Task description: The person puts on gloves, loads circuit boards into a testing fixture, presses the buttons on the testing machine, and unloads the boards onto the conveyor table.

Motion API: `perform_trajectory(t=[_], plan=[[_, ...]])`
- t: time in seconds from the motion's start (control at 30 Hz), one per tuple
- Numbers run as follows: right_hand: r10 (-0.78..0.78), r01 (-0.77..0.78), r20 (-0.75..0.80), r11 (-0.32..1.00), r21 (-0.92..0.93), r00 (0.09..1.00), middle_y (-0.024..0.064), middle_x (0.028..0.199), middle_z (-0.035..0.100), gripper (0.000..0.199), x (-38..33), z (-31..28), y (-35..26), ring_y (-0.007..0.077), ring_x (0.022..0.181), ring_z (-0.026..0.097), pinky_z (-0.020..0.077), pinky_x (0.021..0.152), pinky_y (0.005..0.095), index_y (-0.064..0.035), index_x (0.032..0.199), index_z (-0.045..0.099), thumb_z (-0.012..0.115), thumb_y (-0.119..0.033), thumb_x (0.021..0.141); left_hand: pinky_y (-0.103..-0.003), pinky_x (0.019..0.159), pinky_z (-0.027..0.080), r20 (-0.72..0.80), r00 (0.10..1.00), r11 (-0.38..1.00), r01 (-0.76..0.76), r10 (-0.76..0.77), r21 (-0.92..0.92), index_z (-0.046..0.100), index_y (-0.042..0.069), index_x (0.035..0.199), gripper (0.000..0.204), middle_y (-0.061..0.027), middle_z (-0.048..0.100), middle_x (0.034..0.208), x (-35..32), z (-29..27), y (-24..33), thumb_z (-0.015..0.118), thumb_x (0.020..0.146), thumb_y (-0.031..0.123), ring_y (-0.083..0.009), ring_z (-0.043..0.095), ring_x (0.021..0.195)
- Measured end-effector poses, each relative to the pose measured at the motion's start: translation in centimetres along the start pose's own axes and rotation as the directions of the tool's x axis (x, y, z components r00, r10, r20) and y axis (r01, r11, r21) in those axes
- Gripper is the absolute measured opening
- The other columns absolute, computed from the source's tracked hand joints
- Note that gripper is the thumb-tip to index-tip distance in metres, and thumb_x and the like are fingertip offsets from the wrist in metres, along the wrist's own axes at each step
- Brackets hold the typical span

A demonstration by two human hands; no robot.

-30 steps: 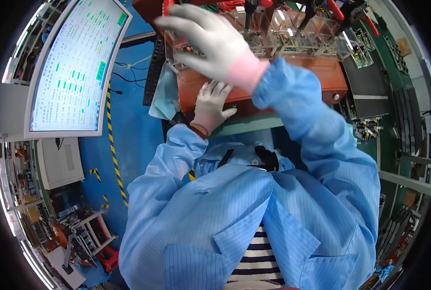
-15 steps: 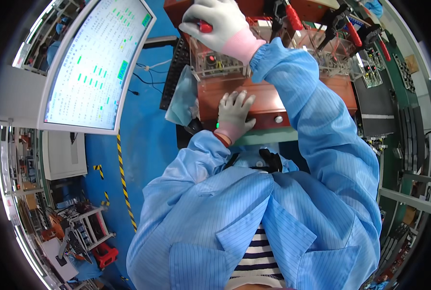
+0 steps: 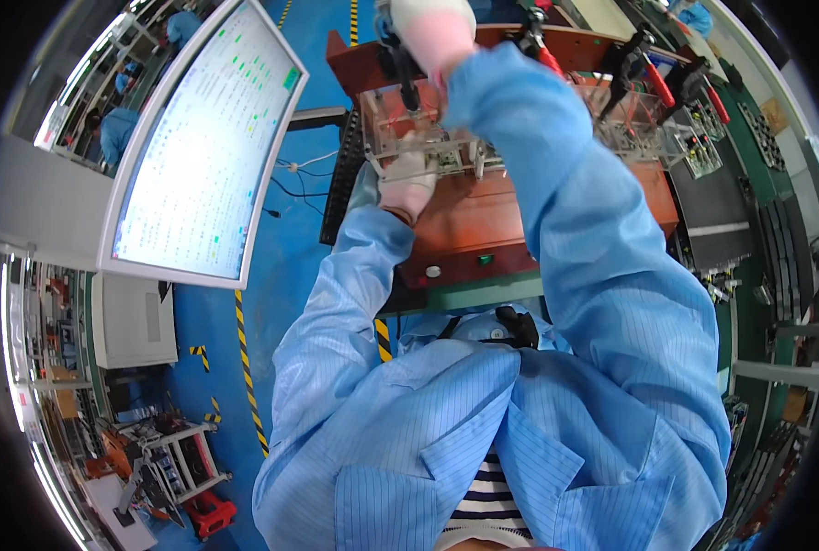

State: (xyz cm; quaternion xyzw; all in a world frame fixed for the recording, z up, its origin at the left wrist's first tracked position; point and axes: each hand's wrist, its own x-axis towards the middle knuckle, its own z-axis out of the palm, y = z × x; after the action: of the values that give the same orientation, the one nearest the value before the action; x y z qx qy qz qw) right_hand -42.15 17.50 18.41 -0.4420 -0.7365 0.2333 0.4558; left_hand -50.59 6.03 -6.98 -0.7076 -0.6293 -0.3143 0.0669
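Note:
My left hand (image 3: 407, 185), in a white glove, rests on the front edge of a clear plastic fixture (image 3: 428, 138) that sits on a red-brown test box (image 3: 483, 220). My right hand (image 3: 428, 28), gloved in white with a pink cuff, is raised at the top of the view and closed around a dark clamp handle (image 3: 400, 64) above the fixture. Both arms wear light blue striped sleeves. A small green circuit board (image 3: 451, 163) lies under the clear plate.
A large curved monitor (image 3: 203, 147) with a table of green cells stands at the left. More red-handled clamps (image 3: 648, 78) and clear fixtures run to the right. Dark trays (image 3: 777, 239) line the right side. Blue floor with yellow-black tape (image 3: 244, 367) lies below.
My right hand rose from the fixture top to the clamp handle higher up. My left hand slid up from the box front to the fixture's edge.

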Motion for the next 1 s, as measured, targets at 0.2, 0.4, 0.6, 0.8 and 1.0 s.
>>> perform_trajectory(t=[0.2, 0.4, 0.6, 0.8, 1.0], plan=[[0.081, -0.259, 0.375, 0.851, 0.456, 0.924, 0.0114, 0.091, 0.067, 0.024, -25.0, -2.4, 1.5, 0.0192, 0.073, 0.06, 0.049, 0.065, 0.0292, -0.0028, 0.104, 0.064, 0.053, -0.021, 0.093, -0.045, 0.085, 0.049, 0.371, 0.894, 0.96, 0.183, -0.251, 0.21, 0.053, 0.007, 0.123, 0.034, -0.0195, 0.057, 0.119, -1.0, -4.5, 3.6, 0.051, 0.093, 0.022, -0.0381, 0.061, 0.095], [0.481, -0.942, 0.821, 0.274, 0.194, 0.308, 0.0084, 0.083, 0.066, 0.048, -32.1, -4.3, 5.5, 0.0151, 0.06, 0.057, 0.0456, 0.053, 0.0257, -0.0031, 0.113, 0.061, 0.052, -0.046, 0.095, -0.049, 0.079, 0.051, 0.493, 0.847, 0.98, 0.186, -0.197, 0.071, 0.049, 0.008, 0.126, 0.035, -0.0192, 0.057, 0.113, -4.4, -7.8, 7.5, 0.049, 0.096, 0.027, -0.041, 0.063, 0.091], [0.656, -0.87, 0.574, 0.401, 0.285, 0.49, 0.0076, 0.084, 0.066, 0.049, -32.7, -6.5, 6.7, 0.0129, 0.061, 0.058, 0.0466, 0.053, 0.0234, 0.0, 0.114, 0.06, 0.057, -0.044, 0.094, -0.049, 0.079, 0.051, 0.494, 0.84, 0.911, 0.361, -0.224, -0.201, 0.049, 0.007, 0.122, 0.033, -0.0184, 0.057, 0.112, -5.2, -10.7, 11.5, 0.054, 0.094, 0.023, -0.0404, 0.063, 0.089], [0.718, -0.785, 0.324, 0.528, 0.324, 0.617, 0.0062, 0.082, 0.065, 0.04, -33.6, -10.1, 8.6, 0.0108, 0.061, 0.056, 0.0461, 0.055, 0.0238, 0.0008, 0.106, 0.063, 0.064, -0.036, 0.09, -0.047, 0.077, 0.049, 0.738, 0.619, 0.739, 0.624, -0.268, -0.256, 0.05, 0.008, 0.117, 0.03, -0.0163, 0.059, 0.107, -3.3, -13.1, 17.8, 0.055, 0.093, 0.026, -0.0372, 0.062, 0.085], [0.779, -0.782, 0.191, 0.515, 0.35, 0.598, 0.004, 0.078, 0.065, 0.032, -35.0, -16.2, 9.3, 0.0104, 0.066, 0.056, 0.046, 0.06, 0.0237, 0.0009, 0.094, 0.066, 0.068, -0.03, 0.086, -0.044, 0.069, 0.046, 0.758, 0.635, 0.967, 0.065, 0.149, -0.245, 0.052, 0.007, 0.11, 0.029, -0.0129, 0.06, 0.094, -1.5, -10.0, 19.9, 0.054, 0.093, 0.031, -0.0333, 0.061, 0.077]])
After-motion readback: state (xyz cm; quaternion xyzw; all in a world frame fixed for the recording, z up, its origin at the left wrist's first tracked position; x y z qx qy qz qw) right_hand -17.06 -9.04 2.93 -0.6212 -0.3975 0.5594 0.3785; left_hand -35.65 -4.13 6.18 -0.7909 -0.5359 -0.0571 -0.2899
